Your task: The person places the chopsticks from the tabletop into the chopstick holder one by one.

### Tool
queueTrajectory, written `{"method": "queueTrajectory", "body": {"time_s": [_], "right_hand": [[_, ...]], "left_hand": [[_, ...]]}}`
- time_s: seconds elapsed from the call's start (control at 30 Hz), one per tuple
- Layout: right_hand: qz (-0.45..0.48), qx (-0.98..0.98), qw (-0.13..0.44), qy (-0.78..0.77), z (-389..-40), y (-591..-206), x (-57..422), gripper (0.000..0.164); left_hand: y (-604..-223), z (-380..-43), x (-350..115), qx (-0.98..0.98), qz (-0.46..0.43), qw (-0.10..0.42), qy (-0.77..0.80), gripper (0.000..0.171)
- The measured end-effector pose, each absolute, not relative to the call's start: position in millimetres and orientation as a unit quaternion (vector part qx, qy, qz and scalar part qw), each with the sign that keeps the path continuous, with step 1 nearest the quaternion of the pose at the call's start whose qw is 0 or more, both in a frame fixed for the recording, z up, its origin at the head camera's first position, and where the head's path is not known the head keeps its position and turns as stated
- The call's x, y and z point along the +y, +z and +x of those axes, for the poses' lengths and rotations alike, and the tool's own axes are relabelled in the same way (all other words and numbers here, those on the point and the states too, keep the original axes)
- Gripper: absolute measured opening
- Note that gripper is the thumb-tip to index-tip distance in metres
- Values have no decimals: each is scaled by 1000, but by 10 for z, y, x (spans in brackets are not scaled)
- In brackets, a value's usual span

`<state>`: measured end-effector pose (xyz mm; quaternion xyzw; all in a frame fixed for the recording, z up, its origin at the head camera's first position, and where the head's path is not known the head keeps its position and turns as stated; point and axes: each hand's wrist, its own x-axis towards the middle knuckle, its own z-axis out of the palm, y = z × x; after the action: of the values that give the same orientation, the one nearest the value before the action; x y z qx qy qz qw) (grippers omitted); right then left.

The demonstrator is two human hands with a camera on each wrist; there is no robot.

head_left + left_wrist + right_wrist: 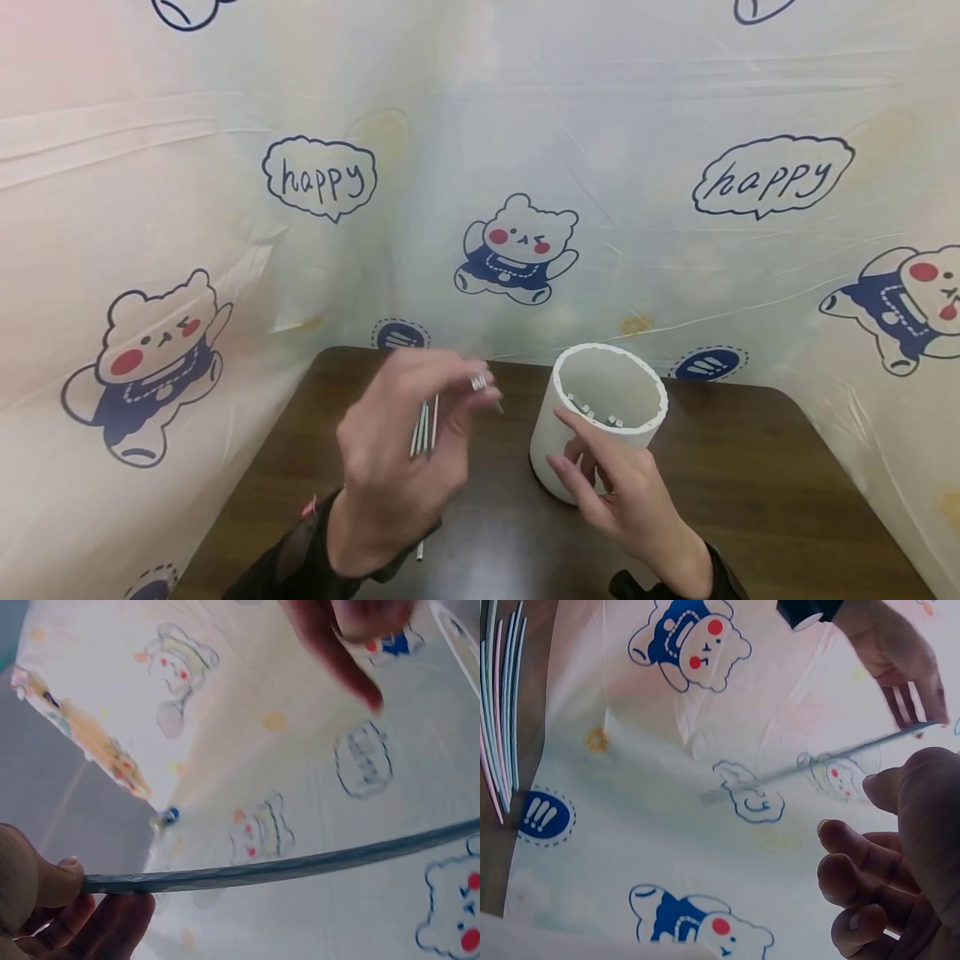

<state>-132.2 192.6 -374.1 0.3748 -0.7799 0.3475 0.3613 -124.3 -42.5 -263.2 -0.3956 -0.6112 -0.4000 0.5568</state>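
My left hand [401, 462] is raised over the left of the table and pinches one end of a long, thin grey-blue stick [300, 868] between thumb and fingers. In the left wrist view the stick runs off to the right, bending slightly. My right hand [626, 496] is at the near side of a white cylindrical container [550, 450], its index finger close to the rim. The fingers of that hand are loosely bent, with nothing between them in the right wrist view. Several small pale ends [587, 410] show inside the container.
Several thin sticks [504, 712] in pink, blue and green lie on the brown table [757, 492], partly hidden behind my left hand in the head view. A pale curtain [637, 108] with printed bears surrounds the table at the back and sides.
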Motion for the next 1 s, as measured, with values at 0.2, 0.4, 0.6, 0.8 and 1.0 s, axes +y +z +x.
{"method": "queueTrajectory", "body": {"time_s": [0.2, 0.4, 0.6, 0.8, 1.0], "right_hand": [[397, -761, 385, 339, -1297, -3709, 1836, 44], [426, -719, 438, 332, -1295, -3616, 1830, 28], [378, -735, 472, 307, -1416, -3554, 1995, 33], [308, -795, 424, 306, -1544, -3638, 2190, 37], [282, -826, 385, 301, -1592, -3748, 2273, 16]], "left_hand": [[-2858, -985, -271, -561, -455, 530, -445, 24], [-2930, -840, -194, -545, -507, 500, -443, 33], [-2943, -958, -46, -548, -513, 510, -419, 31], [-2991, -1198, 109, -560, -512, 520, -392, 18], [-3118, -1373, 200, -632, -486, 465, -384, 17]]}}
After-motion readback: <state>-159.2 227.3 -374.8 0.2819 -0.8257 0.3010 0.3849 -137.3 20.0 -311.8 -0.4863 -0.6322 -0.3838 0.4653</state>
